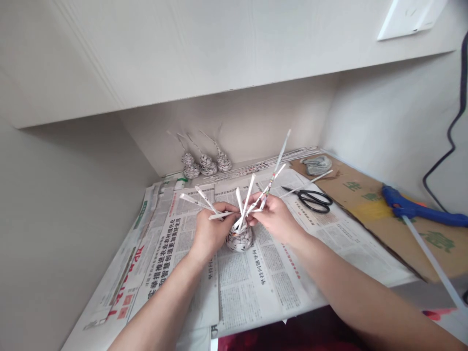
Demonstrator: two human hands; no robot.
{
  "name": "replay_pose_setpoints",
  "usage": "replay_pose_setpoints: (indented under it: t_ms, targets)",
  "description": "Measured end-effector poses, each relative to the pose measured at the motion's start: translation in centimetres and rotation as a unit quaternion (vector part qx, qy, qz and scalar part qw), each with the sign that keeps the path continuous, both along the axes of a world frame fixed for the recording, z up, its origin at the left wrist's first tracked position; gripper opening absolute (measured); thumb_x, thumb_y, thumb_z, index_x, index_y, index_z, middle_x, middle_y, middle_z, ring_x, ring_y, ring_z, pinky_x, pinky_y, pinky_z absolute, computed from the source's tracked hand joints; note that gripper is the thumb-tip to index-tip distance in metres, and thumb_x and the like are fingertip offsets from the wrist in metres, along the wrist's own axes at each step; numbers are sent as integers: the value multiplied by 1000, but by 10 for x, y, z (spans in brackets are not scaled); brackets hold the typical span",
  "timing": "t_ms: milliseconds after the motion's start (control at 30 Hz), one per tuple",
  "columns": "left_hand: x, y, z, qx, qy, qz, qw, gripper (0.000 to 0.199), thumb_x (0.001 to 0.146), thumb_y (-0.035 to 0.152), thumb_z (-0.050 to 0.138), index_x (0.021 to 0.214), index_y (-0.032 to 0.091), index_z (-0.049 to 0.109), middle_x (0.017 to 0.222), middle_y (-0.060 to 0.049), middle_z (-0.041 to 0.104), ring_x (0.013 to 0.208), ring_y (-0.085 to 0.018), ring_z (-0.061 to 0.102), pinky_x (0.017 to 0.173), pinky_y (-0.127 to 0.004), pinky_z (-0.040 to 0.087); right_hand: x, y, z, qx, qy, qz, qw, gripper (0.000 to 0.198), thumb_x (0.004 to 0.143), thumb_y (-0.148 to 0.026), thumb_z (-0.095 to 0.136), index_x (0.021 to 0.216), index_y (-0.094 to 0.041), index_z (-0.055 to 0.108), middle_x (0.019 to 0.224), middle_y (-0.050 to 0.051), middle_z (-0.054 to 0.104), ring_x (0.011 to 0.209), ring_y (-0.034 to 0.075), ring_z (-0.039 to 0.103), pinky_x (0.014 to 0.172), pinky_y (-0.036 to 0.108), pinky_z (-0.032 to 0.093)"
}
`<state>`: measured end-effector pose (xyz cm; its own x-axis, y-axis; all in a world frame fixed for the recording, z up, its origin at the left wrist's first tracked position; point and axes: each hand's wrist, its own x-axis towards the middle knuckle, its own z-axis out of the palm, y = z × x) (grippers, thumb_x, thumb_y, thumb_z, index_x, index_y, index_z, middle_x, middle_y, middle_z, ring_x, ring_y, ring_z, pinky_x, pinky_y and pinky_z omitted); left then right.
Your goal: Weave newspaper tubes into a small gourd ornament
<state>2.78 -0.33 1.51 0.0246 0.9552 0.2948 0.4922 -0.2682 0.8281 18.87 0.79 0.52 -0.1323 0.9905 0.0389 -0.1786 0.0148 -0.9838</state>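
Note:
A small round piece woven from rolled newspaper (239,240) stands on the newspaper sheets, with several white paper sticks (251,192) fanning up and outward from its top. My left hand (215,228) is closed at its left side, fingertips pinching the weave near the rim among the sticks. On the other side, my right hand (275,217) pinches a long printed paper stick (271,181) that is bent near the rim and points up to the right. The fingertips partly hide the woven top.
Three gourd-shaped woven pieces (208,165) stand by the back wall, beside a bundle of long paper sticks (256,166). Black scissors (314,199) lie to the right. A blue glue gun (413,208) rests on cardboard (356,214). A cabinet panel (219,48) overhangs the back.

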Motion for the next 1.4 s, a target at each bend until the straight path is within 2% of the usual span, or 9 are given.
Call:
replay_pose_setpoints:
  t_ms: [67,167,333,467,600,733,833,1100,1400]
  targets:
    - [0,0,1,-11,-6,-4,1000,10,71,19,63,77,19,71,71,0,71,65,-14,63,63,-22,47,1,1,-1,18,-31,7,999,18,68,-17,66,84,-18,60,60,-4,61,47,9,57,39,18,46]
    - [-1,0,2,-7,1,-14,1000,9,71,20,63,74,18,71,71,-1,70,64,-14,62,63,-22,47,0,2,-4,-22,-23,20,999,15,70,-26,68,77,-17,59,51,-5,56,39,9,52,30,16,36]
    - [-1,-2,4,14,8,-69,997,11,70,16,62,74,18,72,77,-3,71,71,-16,64,68,-24,48,2,5,-5,-83,35,67,994,45,75,-60,60,69,-15,58,49,-1,55,37,9,51,28,16,30]
    - [-1,-2,2,19,14,-58,998,14,70,14,60,74,19,73,75,-2,70,71,-16,63,68,-24,49,17,7,3,-55,46,94,993,61,75,-73,47,77,-14,63,52,1,56,37,8,49,29,17,26]
    - [0,0,1,14,12,-31,999,14,69,13,60,71,20,72,72,0,70,66,-14,62,66,-23,49,23,5,13,31,14,17,999,50,77,-65,54,82,-16,64,55,-1,57,40,7,48,33,17,28]
    - [-1,-1,1,8,14,-24,1000,11,71,15,62,71,20,72,71,1,70,65,-13,63,64,-22,48,12,0,14,19,-86,48,995,24,68,-37,74,74,-17,63,56,-2,60,47,9,54,42,19,40]
    - [-1,-2,0,4,15,-21,1000,9,71,17,64,75,20,72,72,1,71,64,-13,63,63,-22,49,3,-3,10,12,-92,27,995,13,69,-25,71,77,-17,64,61,-2,65,50,11,59,47,21,45]
    - [0,-6,6,80,34,-118,989,16,74,10,60,79,20,72,87,-3,72,85,-16,65,82,-27,49,4,1,-1,-19,-34,-7,999,10,65,-16,66,74,-19,68,60,-2,64,50,12,58,49,23,48]
    - [3,-4,9,-5,-22,-75,997,6,71,17,68,74,17,73,74,-2,73,69,-15,65,67,-23,51,5,6,-10,20,-77,-7,997,15,68,-23,69,81,-18,71,68,2,68,56,15,61,51,25,48]
